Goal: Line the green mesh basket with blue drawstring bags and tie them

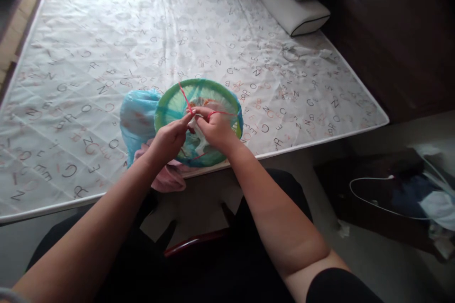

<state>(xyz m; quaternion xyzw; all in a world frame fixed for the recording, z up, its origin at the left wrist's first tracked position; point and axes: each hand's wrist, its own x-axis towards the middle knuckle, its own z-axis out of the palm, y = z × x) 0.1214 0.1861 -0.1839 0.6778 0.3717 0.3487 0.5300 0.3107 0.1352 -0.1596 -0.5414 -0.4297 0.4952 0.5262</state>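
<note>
A round green bin (pixel 228 92) stands at the near edge of the mattress, with thin blue plastic over its rim. White and orange-brown crumpled stuff shows inside it. A pink-red string (pixel 184 92) stretches from the far rim to my fingers and on across to the right side. Over the bin's opening, my left hand (pixel 169 138) pinches the string at the middle. My right hand (pixel 217 129) is closed close beside it, with the string running over its fingers. What lies between the fingertips is partly hidden.
Left of the bin bulges a light-blue plastic bag or cloth (pixel 138 113), above a pink cloth (pixel 168 177). The letter-printed mattress (pixel 106 47) spreads ahead. Two pillows (pixel 293 7) lie at its far right. A white cable (pixel 371 178) and cloths rest on a dark surface at right.
</note>
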